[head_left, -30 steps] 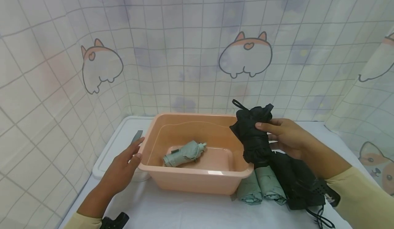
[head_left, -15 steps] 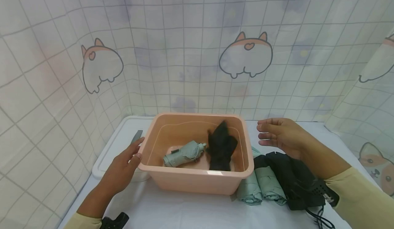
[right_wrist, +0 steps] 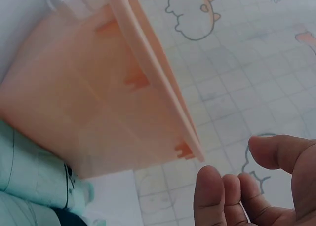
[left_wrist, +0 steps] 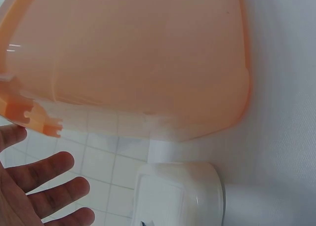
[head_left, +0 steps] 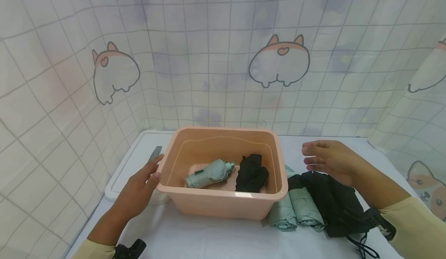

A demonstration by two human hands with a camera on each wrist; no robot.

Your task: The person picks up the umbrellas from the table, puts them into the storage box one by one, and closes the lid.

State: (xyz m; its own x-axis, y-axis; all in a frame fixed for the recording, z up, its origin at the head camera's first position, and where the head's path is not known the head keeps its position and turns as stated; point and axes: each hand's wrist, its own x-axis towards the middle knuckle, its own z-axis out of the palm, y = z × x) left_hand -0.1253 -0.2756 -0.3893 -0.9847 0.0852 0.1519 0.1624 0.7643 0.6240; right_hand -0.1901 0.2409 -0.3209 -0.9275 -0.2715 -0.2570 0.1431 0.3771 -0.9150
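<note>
Black folded bundle [head_left: 251, 175] is no more in the right hand [head_left: 331, 160], as it is one second ago; it now rests inside the peach tub [head_left: 223, 204], in the right part, lower than in the blurred frame between; the right hand is a little farther to the right, away from the tub. Its fingers are softly bent, and the thumb stands apart from them with a clear gap; they hold nothing. The left hand [head_left: 137, 191] stays at the left rim of the tub, its fingers spread and nearly straight, gripping nothing; one fingertip touches the rim or is just beside it, I cannot tell which. Left of the black folded bundle lies a pale green bundle [head_left: 210, 174]; outside, just right of the tub, two green rolls [head_left: 283, 212] lie side by side on the white cloth [head_left: 195, 239]; beside them is a long black bag [head_left: 331, 204] with cords [head_left: 362, 245].
</note>
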